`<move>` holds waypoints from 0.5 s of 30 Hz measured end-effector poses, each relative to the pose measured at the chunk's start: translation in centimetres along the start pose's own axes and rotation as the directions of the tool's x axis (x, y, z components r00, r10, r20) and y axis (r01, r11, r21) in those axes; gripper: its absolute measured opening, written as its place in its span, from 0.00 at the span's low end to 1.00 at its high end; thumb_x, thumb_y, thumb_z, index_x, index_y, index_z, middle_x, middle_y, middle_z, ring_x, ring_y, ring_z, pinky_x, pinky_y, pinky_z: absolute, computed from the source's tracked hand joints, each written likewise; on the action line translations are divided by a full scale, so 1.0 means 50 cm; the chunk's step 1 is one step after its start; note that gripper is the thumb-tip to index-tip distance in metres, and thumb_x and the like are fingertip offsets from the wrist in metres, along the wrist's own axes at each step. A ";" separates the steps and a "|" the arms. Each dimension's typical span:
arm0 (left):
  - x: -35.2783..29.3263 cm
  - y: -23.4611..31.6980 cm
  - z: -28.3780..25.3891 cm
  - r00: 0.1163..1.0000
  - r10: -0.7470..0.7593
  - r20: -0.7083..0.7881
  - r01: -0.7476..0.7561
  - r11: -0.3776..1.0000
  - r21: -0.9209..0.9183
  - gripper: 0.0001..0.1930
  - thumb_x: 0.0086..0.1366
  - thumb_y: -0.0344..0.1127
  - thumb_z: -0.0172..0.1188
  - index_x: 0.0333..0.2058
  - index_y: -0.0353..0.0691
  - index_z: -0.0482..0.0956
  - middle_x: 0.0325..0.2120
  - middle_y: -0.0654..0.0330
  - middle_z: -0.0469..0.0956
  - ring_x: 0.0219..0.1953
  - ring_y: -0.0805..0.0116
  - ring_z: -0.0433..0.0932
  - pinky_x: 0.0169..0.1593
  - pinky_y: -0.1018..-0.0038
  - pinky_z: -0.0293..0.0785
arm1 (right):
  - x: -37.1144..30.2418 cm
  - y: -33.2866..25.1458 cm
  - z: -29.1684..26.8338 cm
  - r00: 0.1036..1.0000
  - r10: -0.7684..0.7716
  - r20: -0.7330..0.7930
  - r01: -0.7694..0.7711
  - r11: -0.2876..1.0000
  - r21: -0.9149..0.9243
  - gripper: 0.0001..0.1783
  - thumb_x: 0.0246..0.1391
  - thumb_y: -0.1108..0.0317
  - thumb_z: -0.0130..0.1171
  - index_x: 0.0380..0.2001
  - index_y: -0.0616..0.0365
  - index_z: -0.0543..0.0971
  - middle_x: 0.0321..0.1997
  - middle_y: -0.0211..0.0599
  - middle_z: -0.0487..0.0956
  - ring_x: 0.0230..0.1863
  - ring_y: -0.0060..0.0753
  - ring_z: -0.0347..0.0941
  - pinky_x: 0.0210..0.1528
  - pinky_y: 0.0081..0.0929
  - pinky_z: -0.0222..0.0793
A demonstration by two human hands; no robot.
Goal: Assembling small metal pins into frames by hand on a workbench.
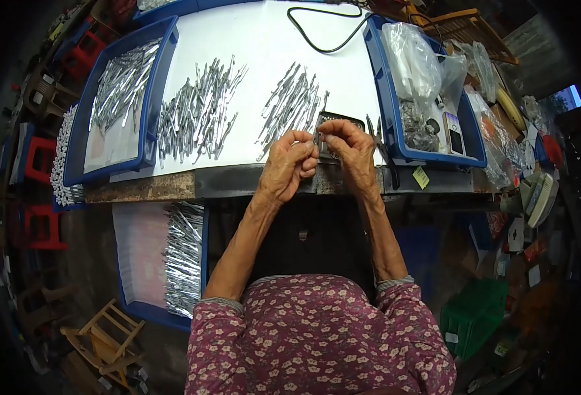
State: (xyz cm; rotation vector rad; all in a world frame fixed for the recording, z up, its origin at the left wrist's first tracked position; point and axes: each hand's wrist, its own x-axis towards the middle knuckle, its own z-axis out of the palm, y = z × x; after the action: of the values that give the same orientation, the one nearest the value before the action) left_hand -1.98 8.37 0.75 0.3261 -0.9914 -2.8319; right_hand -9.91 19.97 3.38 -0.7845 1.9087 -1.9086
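My left hand (288, 164) and my right hand (352, 157) meet above the table's front edge, fingers closed in a pinch. Between the left fingertips is a slim metal piece (325, 100), its thin end rising past the fingers. The right fingertips press close against it; whatever small thing they hold is hidden. Just beyond the right hand lies a small black tray (343, 118) of tiny parts, partly covered by that hand. A loose pile of slim silvery metal pieces (290, 105) lies beyond the left hand, and a larger pile (198, 112) spreads farther left.
Pliers (386, 155) lie right of my right hand. A blue bin (151, 131) of metal pieces stands left; another blue bin (386, 118) with plastic bags stands right. A black cable (316, 47) curls at the back. Below the table is a blue crate (135, 263) of metal pieces.
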 end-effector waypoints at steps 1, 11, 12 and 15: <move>-0.002 0.000 0.000 1.000 -0.005 -0.002 0.005 1.000 -0.002 0.05 0.59 0.27 0.49 0.35 0.35 0.65 0.22 0.60 0.68 0.17 0.80 0.62 0.18 0.86 0.58 | -0.001 0.001 0.002 1.000 0.015 -0.011 -0.015 1.000 0.007 0.08 0.47 0.75 0.52 0.32 0.63 0.75 0.29 0.29 0.74 0.29 0.16 0.67 0.32 0.14 0.63; -0.011 -0.002 0.001 0.998 -0.060 0.037 0.062 0.996 -0.061 0.05 0.59 0.27 0.49 0.35 0.35 0.65 0.23 0.58 0.69 0.17 0.80 0.61 0.18 0.87 0.57 | -0.011 0.002 0.003 0.999 0.024 -0.046 -0.024 1.000 0.006 0.04 0.45 0.76 0.53 0.27 0.60 0.70 0.23 0.24 0.69 0.22 0.11 0.62 0.25 0.10 0.60; -0.011 -0.003 0.000 0.998 -0.059 0.037 0.062 0.996 -0.061 0.05 0.59 0.27 0.49 0.35 0.35 0.65 0.23 0.58 0.69 0.17 0.80 0.61 0.18 0.87 0.57 | -0.011 0.002 0.002 0.999 0.024 -0.046 -0.024 1.000 0.006 0.04 0.45 0.76 0.53 0.27 0.60 0.70 0.23 0.24 0.69 0.22 0.11 0.62 0.25 0.10 0.60; -0.014 -0.006 -0.005 0.998 -0.038 0.040 0.039 0.998 -0.039 0.05 0.59 0.26 0.49 0.35 0.35 0.66 0.22 0.58 0.69 0.16 0.80 0.62 0.18 0.87 0.57 | -0.013 0.006 0.004 0.999 0.009 -0.031 -0.010 0.999 -0.030 0.05 0.44 0.76 0.53 0.28 0.60 0.70 0.23 0.24 0.69 0.23 0.11 0.63 0.25 0.10 0.60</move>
State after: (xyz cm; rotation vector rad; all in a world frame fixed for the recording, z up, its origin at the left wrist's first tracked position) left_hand -1.28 8.60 0.48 0.2899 -0.9452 -2.8990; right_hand -9.32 20.19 2.99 -0.7575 1.9608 -1.9015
